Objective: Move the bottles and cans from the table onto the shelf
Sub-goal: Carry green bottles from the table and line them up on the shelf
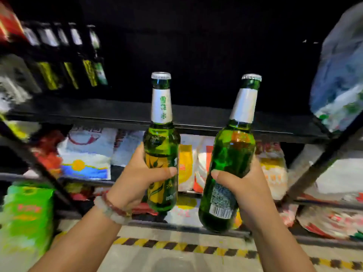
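I am facing a dark metal shelf [196, 114] whose upper board is lying at about neck height of the two bottles I am carrying; a blurred row of dark bottles [64, 55] is already standing on it at the far left, and bright snack bags [86, 154] are crowding the tier below. My left hand [135, 177] is the grip wrapped around the belly of the left green bottle [161, 146], thumb across its yellow label, holding it upright. My right hand [249, 185] is clenching the right green bottle [229, 169] low on its body, and that one is leaning, cap tipped to the right. Both are glossy green glass with white paper neck bands and silver crown caps, smooth and likely slippery. Their bases are hanging well below the board's edge, so I am judging that both need lifting up and forward, long axes vertical, before they clear the lip. Neither hand looks clearly nearer.
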